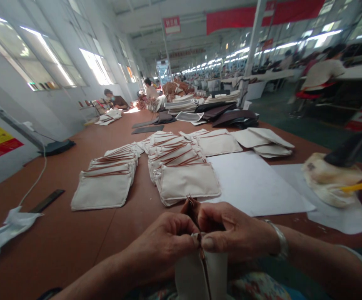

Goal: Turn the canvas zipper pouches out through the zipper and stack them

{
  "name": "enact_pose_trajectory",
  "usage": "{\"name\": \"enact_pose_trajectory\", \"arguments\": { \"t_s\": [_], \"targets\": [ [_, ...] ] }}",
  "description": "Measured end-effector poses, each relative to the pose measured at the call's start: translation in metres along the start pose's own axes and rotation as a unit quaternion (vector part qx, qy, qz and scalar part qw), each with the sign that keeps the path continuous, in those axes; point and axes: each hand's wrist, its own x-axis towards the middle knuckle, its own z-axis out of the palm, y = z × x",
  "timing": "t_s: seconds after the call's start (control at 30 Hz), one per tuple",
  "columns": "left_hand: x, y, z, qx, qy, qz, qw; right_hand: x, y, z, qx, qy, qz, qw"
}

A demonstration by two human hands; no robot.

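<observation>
Pinching tight, both hands?

Yes. Left hand (171, 235) closed, thumb and finger on the pale pouch (188, 275); right hand (238, 231) closed on it too, thumb just beside the left one. Brown strip (206, 273) running down the middle, below the grip. Might be a zip; too small to tell.

And the pouch itself?

Body hanging under both hands, toward the lap. A brown flap (187, 207) sticks up just above the fingers.

How would it handle?

Light, I'd judge. Soft but with some body, so it should bend rather than slump. Not fragile, and probably not slippery. Best hold looks to be the strip's two edges, close to the end, thumbs facing; gripped by the loose body, it would likely fold and twist.

Next outward?

Just beyond the grip, a near pile of pouches (190, 181), brown edges showing between layers. Left of that, another pile (104, 191). Right of the grip, a white sheet (249, 187) flat on the brown table (137, 237).

Farther?

Far right, a lumpy cloth bundle (318, 177) with a yellow stick (360, 185) beside it. Well beyond, co-workers seated; one in a pale top (323, 73), to the right.
</observation>
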Motion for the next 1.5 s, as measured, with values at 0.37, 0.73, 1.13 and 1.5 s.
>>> {"name": "enact_pose_trajectory", "arguments": {
  "t_s": [0.37,0.73,1.13,1.5],
  "targets": [
    [0.008,-0.01,0.0,0.067,0.006,0.008,0.998,0.005,-0.004,0.007,-0.051,0.062,0.027,0.996],
    [0.01,-0.018,0.003,-0.013,-0.002,-0.036,0.999,-0.012,0.008,0.002,-0.427,0.024,-0.288,0.857],
    [0.008,-0.016,0.002,-0.078,-0.047,0.006,0.996,-0.022,0.006,-0.005,-0.17,0.035,-0.186,0.967],
    [-0.002,0.001,-0.005,0.008,-0.078,0.047,0.996,-0.008,-0.004,-0.011,-0.139,-0.087,-0.107,0.981]
  ]
}}
